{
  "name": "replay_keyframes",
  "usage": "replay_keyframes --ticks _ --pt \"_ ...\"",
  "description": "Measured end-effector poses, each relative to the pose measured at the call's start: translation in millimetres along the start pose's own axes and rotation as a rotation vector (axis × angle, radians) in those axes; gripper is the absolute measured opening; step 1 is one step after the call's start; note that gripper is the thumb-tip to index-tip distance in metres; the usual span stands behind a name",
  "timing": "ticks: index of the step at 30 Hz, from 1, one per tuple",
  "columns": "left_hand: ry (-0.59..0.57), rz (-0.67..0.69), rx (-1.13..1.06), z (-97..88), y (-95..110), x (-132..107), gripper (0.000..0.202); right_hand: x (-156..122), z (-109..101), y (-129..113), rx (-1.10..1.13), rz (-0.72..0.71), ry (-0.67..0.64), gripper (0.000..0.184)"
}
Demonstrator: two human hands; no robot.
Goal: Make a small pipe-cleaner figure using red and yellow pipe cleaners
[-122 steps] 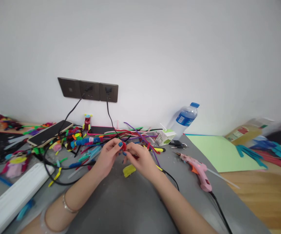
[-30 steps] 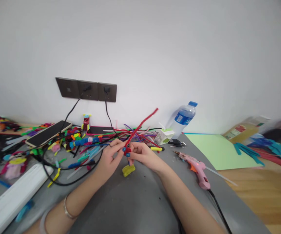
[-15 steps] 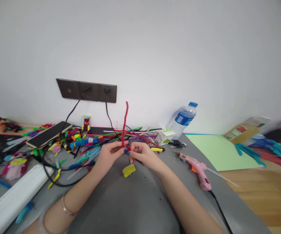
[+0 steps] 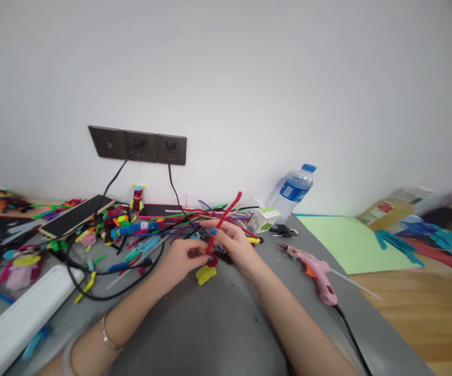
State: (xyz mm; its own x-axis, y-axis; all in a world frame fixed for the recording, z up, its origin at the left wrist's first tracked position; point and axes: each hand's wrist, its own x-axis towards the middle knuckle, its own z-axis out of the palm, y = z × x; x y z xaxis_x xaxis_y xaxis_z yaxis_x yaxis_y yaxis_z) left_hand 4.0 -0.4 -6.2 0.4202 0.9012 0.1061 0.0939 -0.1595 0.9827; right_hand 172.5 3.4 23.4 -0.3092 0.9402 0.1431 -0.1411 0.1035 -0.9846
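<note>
Both my hands meet over the grey table [image 4: 218, 329] and work one red pipe cleaner [image 4: 226, 214]. My left hand [image 4: 181, 257] pinches its coiled lower end, a small red ring just above a yellow fuzzy piece [image 4: 206, 275] lying on the table. My right hand [image 4: 231, 245] closes its fingers round the stem a little higher. The free end of the red pipe cleaner sticks up and to the right. Behind the hands lies a tangle of coloured pipe cleaners [image 4: 194, 216].
A pink glue gun [image 4: 316, 272] with a black cord lies to the right, beside green paper [image 4: 351, 243]. A water bottle [image 4: 294, 192] and small carton [image 4: 264, 219] stand by the wall. Phones [image 4: 77, 215], black cables, a white power strip [image 4: 22, 313] and craft scraps crowd the left.
The red pipe cleaner's free end has swung from upright to leaning right, and both hands have dropped lower toward the yellow piece. The coil at its base looks larger.
</note>
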Motion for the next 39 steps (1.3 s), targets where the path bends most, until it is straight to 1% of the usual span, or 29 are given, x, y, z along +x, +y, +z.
replay_keyframes --ticks 2,4,5,8,12,16,20,22,26,28,30,33,36,39 --pt "-0.02 -0.005 0.009 0.3 -0.3 0.3 0.003 -1.5 1.7 -0.2 -0.055 0.023 -0.053 0.038" --pt "-0.021 -0.016 -0.047 -1.2 -0.3 2.0 0.005 -1.2 1.4 1.3 -0.075 0.02 -0.015 0.038" --pt "-0.01 -0.02 -0.086 -2.5 -0.3 3.1 0.01 -0.4 0.3 2.5 -0.066 0.007 0.022 0.039" --pt "0.079 -0.025 -0.183 -7.6 -0.6 6.0 0.025 3.0 -4.7 6.1 -0.002 -0.063 0.106 0.036" --pt "0.213 -0.04 -0.259 -11.3 -1.6 7.6 0.028 4.7 -7.9 6.6 0.006 -0.11 0.117 0.03" --pt "0.323 -0.065 -0.358 -10.4 -0.4 8.2 0.029 2.6 -5.4 2.9 -0.123 -0.15 0.137 0.025" --pt "0.368 -0.043 -0.445 -10.1 2.9 7.7 0.038 0.3 -3.3 -0.4 -0.315 -0.298 0.16 0.012" --pt "0.39 -0.019 -0.452 -10.3 4.4 6.9 0.038 -0.4 -2.8 -1.1 -0.414 -0.37 0.154 0.007" --pt "0.455 -0.01 -0.451 -10.9 6.1 6.7 0.03 0.4 -3.0 0.7 -0.561 -0.496 0.093 0.011" --pt "0.469 -0.017 -0.461 -11.8 6.6 7.6 0.028 1.0 -4.0 2.8 -0.591 -0.523 0.056 0.016" --pt "0.481 -0.012 -0.474 -12.8 7.3 8.7 0.028 1.0 -5.0 4.7 -0.589 -0.504 0.007 0.02" --pt "0.497 -0.005 -0.483 -14.1 8.3 9.5 0.027 0.0 -5.4 6.3 -0.564 -0.434 -0.052 0.026" --pt "0.499 -0.006 -0.475 -14.4 7.5 8.9 0.026 -0.4 -4.2 7.3 -0.514 -0.365 -0.037 0.026" --pt "0.487 -0.006 -0.412 -13.9 4.7 7.7 0.023 0.9 -3.4 8.4 -0.436 -0.259 0.017 0.016"
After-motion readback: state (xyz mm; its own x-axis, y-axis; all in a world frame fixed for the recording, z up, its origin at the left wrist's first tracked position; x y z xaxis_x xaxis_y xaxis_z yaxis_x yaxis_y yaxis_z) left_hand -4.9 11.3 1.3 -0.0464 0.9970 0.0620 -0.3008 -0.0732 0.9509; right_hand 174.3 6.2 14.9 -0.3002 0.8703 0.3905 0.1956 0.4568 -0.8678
